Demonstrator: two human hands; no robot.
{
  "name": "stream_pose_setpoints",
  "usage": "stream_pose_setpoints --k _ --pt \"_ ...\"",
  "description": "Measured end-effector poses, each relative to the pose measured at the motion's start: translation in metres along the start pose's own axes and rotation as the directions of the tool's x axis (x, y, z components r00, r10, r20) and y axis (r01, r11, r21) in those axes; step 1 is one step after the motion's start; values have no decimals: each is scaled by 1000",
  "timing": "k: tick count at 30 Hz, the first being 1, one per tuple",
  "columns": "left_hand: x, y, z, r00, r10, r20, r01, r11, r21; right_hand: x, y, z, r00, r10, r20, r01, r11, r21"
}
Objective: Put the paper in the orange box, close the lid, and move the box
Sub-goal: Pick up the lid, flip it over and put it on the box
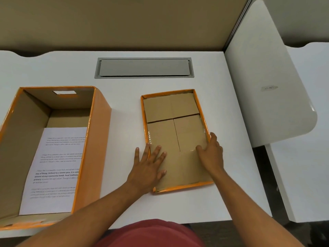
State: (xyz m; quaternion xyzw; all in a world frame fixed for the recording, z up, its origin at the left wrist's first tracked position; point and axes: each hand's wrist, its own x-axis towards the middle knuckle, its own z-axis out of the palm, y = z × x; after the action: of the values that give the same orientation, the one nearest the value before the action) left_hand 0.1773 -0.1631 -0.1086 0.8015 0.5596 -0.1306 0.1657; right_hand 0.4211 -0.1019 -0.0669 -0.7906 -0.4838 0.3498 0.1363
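- Fingers: the left hand (147,168) lies spread and flat across the lid's left rim, its fingers (156,150) splayed, some on the brown inner face and the outermost on the table; nothing is clasped. The right hand (211,152) rests at the lid's right rim, thumb inside on the cardboard and the other fingers curling over the orange edge; whether it truly pinches the rim I cannot tell.
- Head view, task things: the paper (57,168) already lies flat on the floor of the orange box (99,132), which stands open at the left of the white table (124,97). The lid (176,125) lies upside down, inner face up, to the right of the box and apart from it.
- The deciding relation: lid and box both run lengthwise away from the person, roughly parallel. The box lies to the left of both hands, with the left hand nearer to it. In my judgement the lid must be gripped at its long sides, turned over and carried left without rotating its long axis.
- A grey cable hatch (144,67) sits farther back, clear of that path.
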Motion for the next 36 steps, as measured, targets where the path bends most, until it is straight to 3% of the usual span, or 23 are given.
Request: stream_pose_setpoints --k 3,7,9,11,13,16,18,22,28,32,36 --pt "-2 5 -13 997 -67 27 69 992 -106 -3 -21 -25 992 114 49 -122 963 241" --pt "-14 7 -40 988 -135 79 156 881 -446 -28 -56 -63 991 133 27 -130 868 479" --pt "-22 6 -54 980 -167 112 199 720 -665 -53 -79 -76 997 68 23 -69 823 564" --pt "-32 8 -71 967 -215 140 226 457 -860 -81 -100 -81 999 -41 20 21 807 591" --pt "-44 12 -91 957 -281 76 143 225 -964 -110 -117 -77 986 -160 48 98 786 611" --pt "-57 15 -126 940 -339 -26 -5 62 -998 -141 -132 -60 948 -294 125 157 770 618" --pt "-63 18 -151 934 -354 -44 -17 77 -997 -149 -136 -47 931 -328 159 159 758 633" --pt "-67 13 -171 919 -394 -24 72 226 -972 -147 -142 -34 931 -328 163 150 747 648" --pt "-73 3 -178 891 -454 3 151 290 -945 -113 -118 -1 959 -240 151 103 791 603" --pt "-82 -17 -177 910 -415 -6 75 179 -981 -81 -86 39 945 -57 321 -106 878 467" --pt "-94 -46 -174 966 -260 0 -4 -15 -1000 -70 -73 54 877 59 477 -355 749 560"
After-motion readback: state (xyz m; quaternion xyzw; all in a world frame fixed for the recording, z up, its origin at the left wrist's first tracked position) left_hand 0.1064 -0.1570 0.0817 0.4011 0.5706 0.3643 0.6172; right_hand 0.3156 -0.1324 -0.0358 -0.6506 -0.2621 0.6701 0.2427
